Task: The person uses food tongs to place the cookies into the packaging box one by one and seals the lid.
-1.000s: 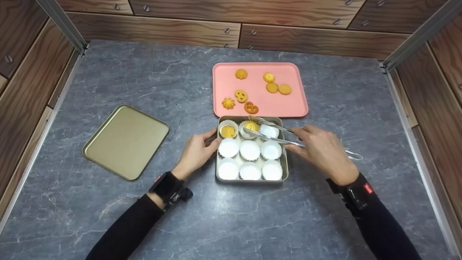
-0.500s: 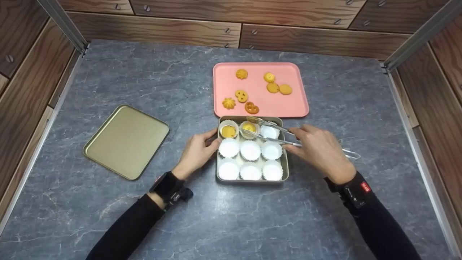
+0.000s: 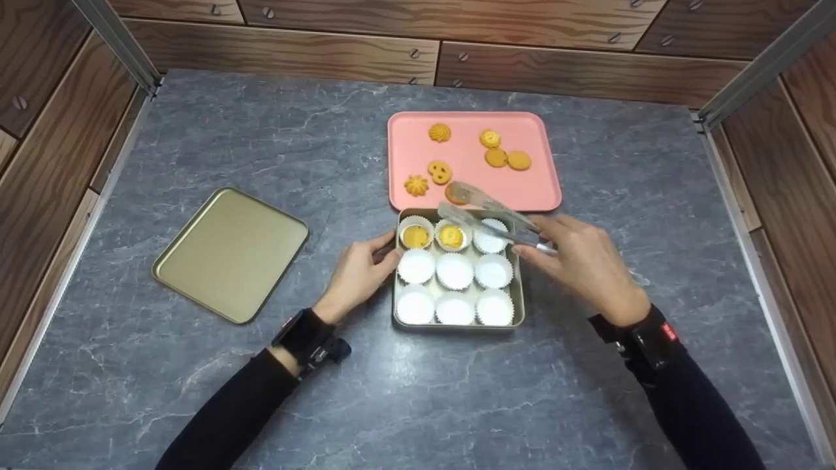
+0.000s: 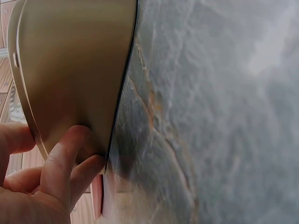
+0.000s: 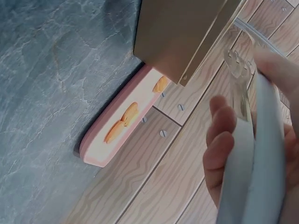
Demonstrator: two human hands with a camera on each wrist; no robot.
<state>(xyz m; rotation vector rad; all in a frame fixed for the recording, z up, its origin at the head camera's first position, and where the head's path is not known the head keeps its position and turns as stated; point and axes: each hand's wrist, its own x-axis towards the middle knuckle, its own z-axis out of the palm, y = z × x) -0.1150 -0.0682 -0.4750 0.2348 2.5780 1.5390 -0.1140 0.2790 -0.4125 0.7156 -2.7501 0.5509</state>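
My left hand (image 3: 357, 274) rests against the left wall of a gold-coloured tin (image 3: 457, 328); the left wrist view has fingertips (image 4: 77, 133) pressed to its side and another digit at the rim. White paper cups (image 3: 454, 271) stand in rows in the tin. In the back row, one holds a flat round cookie (image 3: 415, 237) and the middle one a yellow-topped cookie (image 3: 451, 236). My right hand (image 3: 581, 261) grips metal tongs (image 3: 499, 210), their arms spread. One tip overlaps the pretzel cookie (image 3: 452, 193), hiding much of it; the other is over the tin's back rim.
A pink tray (image 3: 539, 186) lies directly behind the tin, bearing several cookies, among them a swirl cookie (image 3: 439, 132) and a star-shaped cookie (image 3: 416, 185). The gold lid (image 3: 232, 254) lies to the left. Wood-patterned walls (image 3: 274, 49) border the grey marbled tabletop (image 3: 313, 150).
The tongs have let go of the yellow-topped cookie, which stays in its cup. They have spread and moved back toward the tray's front edge. My left hand keeps its place.
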